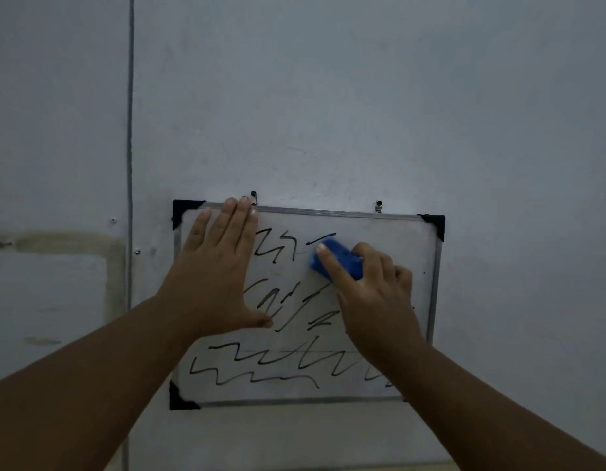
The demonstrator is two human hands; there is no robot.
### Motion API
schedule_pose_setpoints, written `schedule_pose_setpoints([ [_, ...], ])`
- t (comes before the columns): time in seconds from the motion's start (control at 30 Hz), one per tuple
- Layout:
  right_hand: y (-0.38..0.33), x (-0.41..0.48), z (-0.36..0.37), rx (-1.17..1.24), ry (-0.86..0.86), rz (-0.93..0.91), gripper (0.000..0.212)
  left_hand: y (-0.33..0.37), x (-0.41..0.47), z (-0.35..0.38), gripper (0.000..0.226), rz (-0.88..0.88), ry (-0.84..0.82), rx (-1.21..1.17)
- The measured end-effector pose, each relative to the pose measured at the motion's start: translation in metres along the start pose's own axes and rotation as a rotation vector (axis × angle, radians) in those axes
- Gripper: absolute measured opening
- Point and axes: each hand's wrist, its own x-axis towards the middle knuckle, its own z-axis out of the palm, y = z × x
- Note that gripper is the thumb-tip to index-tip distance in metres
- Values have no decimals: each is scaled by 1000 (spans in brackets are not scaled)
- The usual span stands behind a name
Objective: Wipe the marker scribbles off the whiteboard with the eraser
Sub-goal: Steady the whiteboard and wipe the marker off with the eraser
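Here the wall-hung whiteboard (410,246), black-cornered, carries black zigzag scribbles (261,368) across its middle and bottom. The left hand (216,277) presses flat on its upper left, fingers straight. The right hand (373,287) grips a blue eraser (339,258) against the upper centre.

The right forearm (444,385) hides the whiteboard's (396,239) lower right corner and some scribbles (223,347).
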Motion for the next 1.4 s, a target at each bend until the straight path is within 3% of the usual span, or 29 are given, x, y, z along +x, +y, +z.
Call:
schedule_pose_setpoints([
  [0.17, -8, 6, -1, 17, -6, 121, 86, -6, 2, -5, 143, 19, -27, 52],
  [0.33, 4, -4, -2, -55, -55, -112, 85, -11, 3, -13, 144, 29, -90, 97],
  [0.53, -21, 10, 2, -2, -27, 79, 85, -14, 2, -11, 147, 59, -84, 97],
  [0.67, -13, 4, 4, -57, -65, -129, 90, -20, -1, -9, 148, 96, -31, 69],
  [0.87, -21, 20, 1, -24, -16, 48, 86, -32, -1, -5, 149, 164, 5, 60],
  [1.07, -25, 20, 2, -47, -56, -126, 88, -37, -1, -7, 148, 202, -2, 85],
  [1.27, -36, 27, 2, 26, -7, 51, 82, -66, -9, -10, 154, 172, -12, 161],
  [1.4, -38, 18, 8, 4, -47, -126, 89, -73, -13, -6, 154, 179, 10, 194],
])
